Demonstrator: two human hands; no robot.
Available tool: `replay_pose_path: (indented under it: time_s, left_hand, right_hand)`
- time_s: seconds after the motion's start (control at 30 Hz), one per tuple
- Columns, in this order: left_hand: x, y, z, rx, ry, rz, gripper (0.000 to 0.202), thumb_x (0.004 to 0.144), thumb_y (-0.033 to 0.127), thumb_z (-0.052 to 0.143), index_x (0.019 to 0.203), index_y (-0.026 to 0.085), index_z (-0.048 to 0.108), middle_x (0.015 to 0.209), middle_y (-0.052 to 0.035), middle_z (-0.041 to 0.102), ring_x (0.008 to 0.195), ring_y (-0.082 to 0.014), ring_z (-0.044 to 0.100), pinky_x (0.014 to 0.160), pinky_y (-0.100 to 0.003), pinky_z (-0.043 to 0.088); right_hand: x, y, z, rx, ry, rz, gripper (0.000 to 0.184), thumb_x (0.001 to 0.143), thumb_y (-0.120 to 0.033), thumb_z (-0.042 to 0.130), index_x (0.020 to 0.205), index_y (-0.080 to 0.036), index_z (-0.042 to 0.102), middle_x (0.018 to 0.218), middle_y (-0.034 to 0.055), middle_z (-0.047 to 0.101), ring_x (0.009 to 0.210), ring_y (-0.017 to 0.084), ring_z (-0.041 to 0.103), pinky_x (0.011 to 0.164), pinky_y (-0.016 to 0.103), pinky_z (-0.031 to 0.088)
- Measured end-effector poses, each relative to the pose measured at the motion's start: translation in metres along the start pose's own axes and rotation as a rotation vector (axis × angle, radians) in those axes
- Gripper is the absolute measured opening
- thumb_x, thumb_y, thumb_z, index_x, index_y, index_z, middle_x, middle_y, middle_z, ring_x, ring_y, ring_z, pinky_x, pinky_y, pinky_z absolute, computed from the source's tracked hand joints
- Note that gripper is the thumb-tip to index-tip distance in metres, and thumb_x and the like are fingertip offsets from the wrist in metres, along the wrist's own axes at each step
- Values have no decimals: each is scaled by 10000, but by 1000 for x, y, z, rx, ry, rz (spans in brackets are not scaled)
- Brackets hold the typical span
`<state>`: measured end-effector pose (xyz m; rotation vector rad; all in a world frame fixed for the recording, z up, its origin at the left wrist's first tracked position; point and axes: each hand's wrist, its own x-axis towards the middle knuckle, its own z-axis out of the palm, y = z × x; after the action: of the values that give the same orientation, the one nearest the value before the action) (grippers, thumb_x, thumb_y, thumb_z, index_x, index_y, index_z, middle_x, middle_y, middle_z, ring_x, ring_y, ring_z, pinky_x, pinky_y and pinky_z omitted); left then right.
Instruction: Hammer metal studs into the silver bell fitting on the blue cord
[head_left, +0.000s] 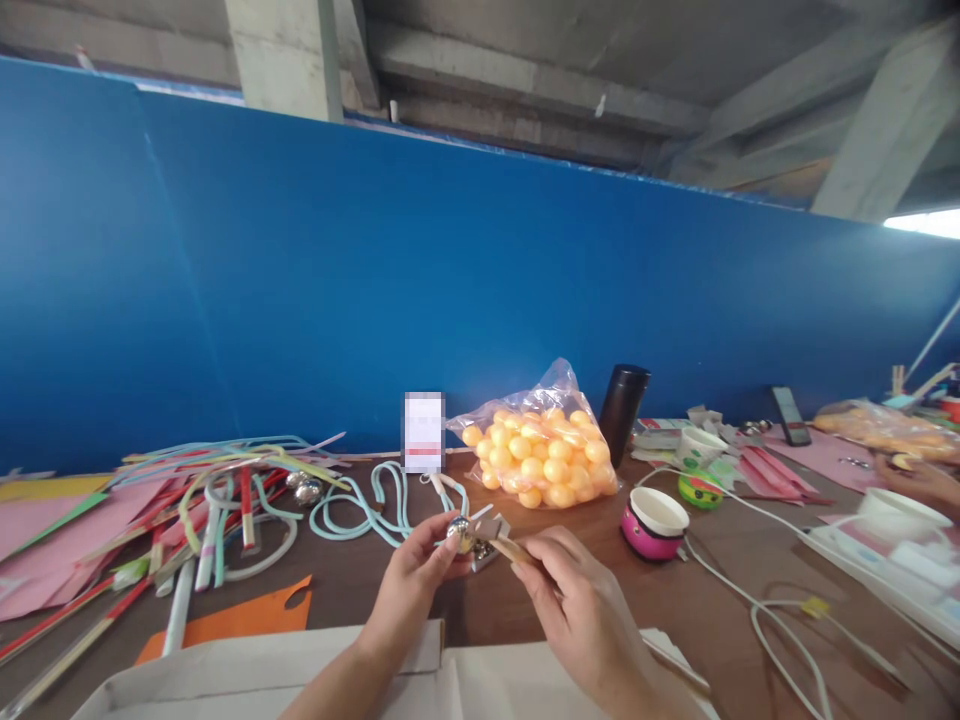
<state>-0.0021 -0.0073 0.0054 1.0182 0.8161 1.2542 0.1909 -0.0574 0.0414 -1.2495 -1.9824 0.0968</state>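
In the middle foreground, my left hand [405, 580] pinches a small shiny silver bell [457, 528] between thumb and fingers. My right hand [574, 595] is closed round a slim wooden-handled tool [512, 548], whose flat greyish end reaches to the bell; its exact kind is unclear. Behind the tool's tip, partly hidden, lie more shiny silver pieces on a small pale packet [487, 555]. Under my forearms a pale cardboard sheet [517, 680] covers the near edge of the brown table [465, 610].
Ahead stands a clear bag of orange balls [551, 465], beside a black bottle [624, 410]. A pink-banded cup [655, 525] and white cable [757, 600] are to the right. Tubes, sticks and coloured paper [67, 540] crowd the left. Another person's hand [915, 480] works far right.
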Motion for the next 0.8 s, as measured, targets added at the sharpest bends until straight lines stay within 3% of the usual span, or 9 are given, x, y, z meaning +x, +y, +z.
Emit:
replay_pose_path:
  time_s: [0.17, 0.4, 0.67, 0.8]
  left_hand:
    - [0, -2, -1, 10, -4, 14, 413, 743, 384, 667, 1089, 160, 631, 1079, -112, 665, 848, -217, 647, 820, -387, 521]
    - [1, -3, -3, -72, 11, 3, 401, 773, 379, 637, 1109, 161, 620, 1044, -103, 667, 822, -203, 647, 808, -366, 519]
    - [1, -4, -3, -45, -21, 17, 388, 779, 369, 634, 1118, 180, 613, 1068, -98, 660, 862, -210, 642, 819, -366, 512]
    - [0, -4, -3, -45, -11, 13, 406, 760, 386, 650, 1109, 182, 624, 1052, -99, 666, 837, -211, 649, 811, -375, 516]
  right_hand:
    - [1, -1, 1, -8, -31, 22, 160, 924, -252, 433, 986, -225, 577, 897, 49, 593, 816, 177, 579, 726, 285, 454]
    - [-2, 3, 0, 49, 96, 1, 124, 912, -230, 454, 980, -215, 557, 913, 53, 580, 836, 176, 569, 743, 282, 451]
    - [-2, 2, 4, -9, 6, 0, 150, 911, -232, 450, 997, -222, 572, 899, 50, 600, 811, 179, 589, 727, 281, 460]
    - [-3, 1, 3, 1, 35, -6, 154, 912, -233, 442, 994, -214, 571, 914, 59, 602, 830, 181, 591, 742, 281, 465]
